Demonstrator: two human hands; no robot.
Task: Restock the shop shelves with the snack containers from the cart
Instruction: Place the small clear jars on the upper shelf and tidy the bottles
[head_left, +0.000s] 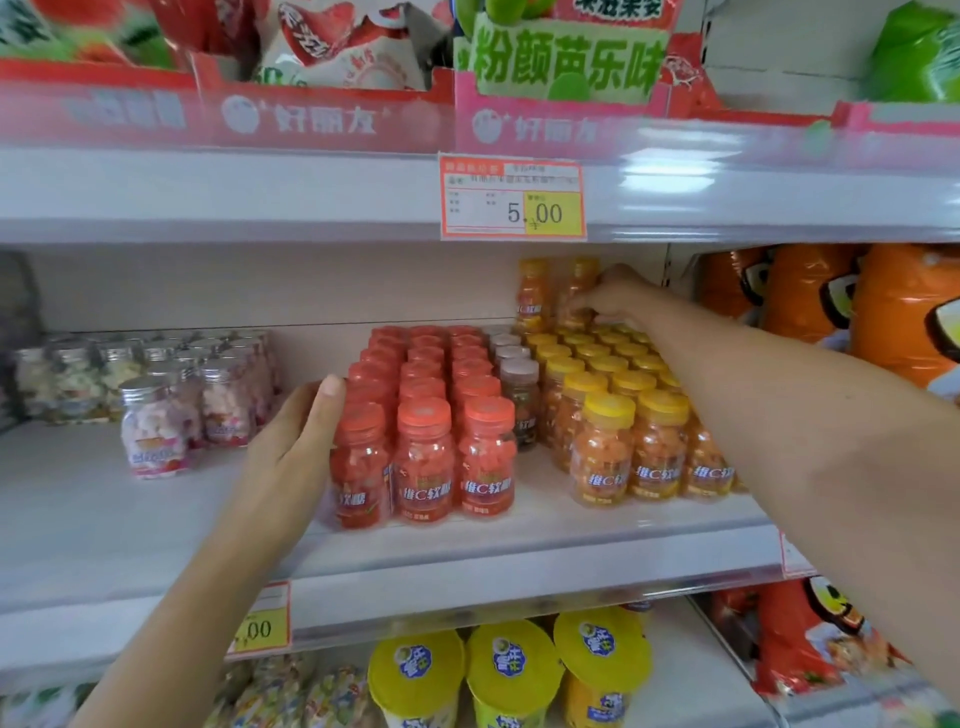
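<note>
Shelf of red bottles and yellow bottles

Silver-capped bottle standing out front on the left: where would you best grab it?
Probably round the body of the silver-capped bottle, coming from the front: it stands upright, bare shelf before it, other bottles crowding behind and right.

1 view: wide-angle head cam. It faced the middle shelf square-on, pitched slightly down. Close, within reach: left forearm and right forearm filled the lower corners. Upper shelf was cropped at the top.
</note>
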